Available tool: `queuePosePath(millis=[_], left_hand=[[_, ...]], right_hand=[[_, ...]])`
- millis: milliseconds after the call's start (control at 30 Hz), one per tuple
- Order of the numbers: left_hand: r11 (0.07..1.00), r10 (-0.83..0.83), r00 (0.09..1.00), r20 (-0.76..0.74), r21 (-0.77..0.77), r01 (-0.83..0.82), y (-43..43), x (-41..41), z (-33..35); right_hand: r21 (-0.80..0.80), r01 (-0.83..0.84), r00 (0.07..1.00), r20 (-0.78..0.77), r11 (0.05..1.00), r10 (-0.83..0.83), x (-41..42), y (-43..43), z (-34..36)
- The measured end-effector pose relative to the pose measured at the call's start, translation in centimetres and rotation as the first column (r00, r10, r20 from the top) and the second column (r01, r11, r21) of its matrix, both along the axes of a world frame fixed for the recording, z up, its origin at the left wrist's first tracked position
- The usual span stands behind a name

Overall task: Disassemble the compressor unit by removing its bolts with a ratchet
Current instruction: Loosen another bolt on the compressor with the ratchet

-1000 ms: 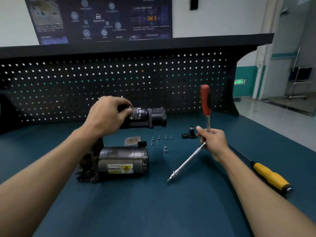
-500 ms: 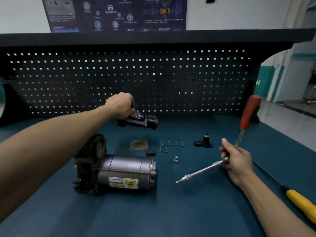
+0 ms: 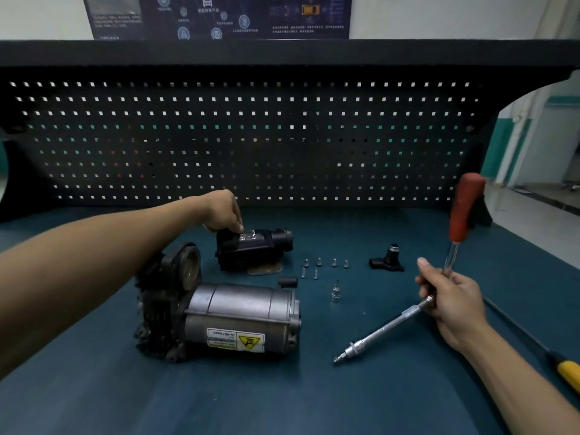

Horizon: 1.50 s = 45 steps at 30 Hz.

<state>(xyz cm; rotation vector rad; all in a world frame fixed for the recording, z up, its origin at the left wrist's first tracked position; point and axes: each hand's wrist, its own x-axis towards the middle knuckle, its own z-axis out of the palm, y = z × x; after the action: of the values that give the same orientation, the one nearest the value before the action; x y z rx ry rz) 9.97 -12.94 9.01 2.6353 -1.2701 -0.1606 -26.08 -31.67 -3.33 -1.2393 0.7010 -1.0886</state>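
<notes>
Teal matting covers the desk [image 3: 282, 403], which is backed by a black pegboard [image 3: 251, 136]. The compressor unit [image 3: 238, 312] lies on its side at centre-left, warning label facing the camera. Just behind it a black housing [image 3: 254, 249] sits on a thin plate [image 3: 265, 270]; the left hand [image 3: 221, 211] grips the housing's top corner with curled fingers. The right hand [image 3: 452, 296] clasps the ratchet [image 3: 464, 211] at its head, red handle upright, its extension bar [image 3: 386, 328] slanting down to the desk. A yellow-handled screwdriver [image 3: 568, 372] lies far right. Between housing and right hand are a black fitting [image 3: 387, 260], a socket bit [image 3: 336, 291] and six loose bolts [image 3: 319, 262].
</notes>
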Motion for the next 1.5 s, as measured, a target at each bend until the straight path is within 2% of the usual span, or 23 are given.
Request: queuePosePath(millis=[167, 433, 533, 667, 733, 967, 1067, 1167, 1300, 1367, 1400, 1500], left_hand=[[0.982, -0.115, 0.993, 0.024, 0.154, 0.109, -0.1, -0.2, 0.9], [0.954, -0.205, 0.979, 0.018, 0.227, 0.196, -1.0, -1.4, 1.6], [0.939, -0.25, 0.963, 0.098, 0.267, 0.216, -1.2, -1.7, 1.6], [0.918, -0.294, 0.9, 0.32, 0.357, 0.173, -1.1, -1.6, 1.2], [0.906, -0.304, 0.884, 0.356, 0.395, 0.153, -1.2, -1.6, 1.2], [0.855, -0.36, 0.885, 0.295, 0.483, 0.187, -1.5, -3.1, 2.3], [0.849, -0.341, 0.918, 0.203, 0.486, 0.208, -1.7, -3.9, 2.2], [0.789, -0.327, 0.937, 0.128, 0.583, 0.196, -1.9, -5.1, 1.4], [0.739, -0.295, 0.928, 0.226, 0.67, 0.072, -1.5, -5.2, 1.2], [0.651, -0.467, 0.842, 0.272, 0.75, 0.118, -1.6, -4.7, 1.7], [0.639, -0.522, 0.808, 0.274, 0.753, 0.158, -1.4, -4.8, 1.7], [0.723, -0.45, 0.851, 0.269, 0.67, 0.17, -1.2, -4.0, 1.6]], right_hand=[[-0.018, 0.0, 1.0, -0.024, 1.0, 0.0, 0.1, 0.3, 0.2], [-0.021, 0.0, 1.0, -0.008, 1.0, 0.0, 0.1, 0.5, 0.3], [-0.025, 0.003, 1.0, -0.005, 1.0, -0.003, 0.0, 0.4, 0.2], [-0.023, -0.005, 1.0, 0.001, 1.0, 0.005, 0.0, 0.6, 0.3], [-0.025, -0.004, 1.0, 0.008, 1.0, 0.004, 0.0, 0.5, 0.1], [-0.045, -0.017, 1.0, 0.003, 0.999, 0.017, 0.2, 0.2, -0.1], [-0.046, -0.019, 1.0, 0.009, 0.999, 0.019, 0.2, 0.1, -0.2], [-0.046, -0.024, 1.0, 0.002, 0.999, 0.024, 0.3, 0.1, -0.2], [-0.057, -0.02, 1.0, -0.001, 0.998, 0.02, 0.3, -0.1, -0.4], [-0.061, -0.026, 1.0, -0.016, 0.998, 0.026, 0.2, -0.2, -0.4], [-0.062, -0.033, 0.999, -0.026, 0.998, 0.031, 0.3, -0.2, -0.4], [-0.063, -0.037, 0.999, -0.034, 0.997, 0.035, 0.3, -0.2, -0.4]])
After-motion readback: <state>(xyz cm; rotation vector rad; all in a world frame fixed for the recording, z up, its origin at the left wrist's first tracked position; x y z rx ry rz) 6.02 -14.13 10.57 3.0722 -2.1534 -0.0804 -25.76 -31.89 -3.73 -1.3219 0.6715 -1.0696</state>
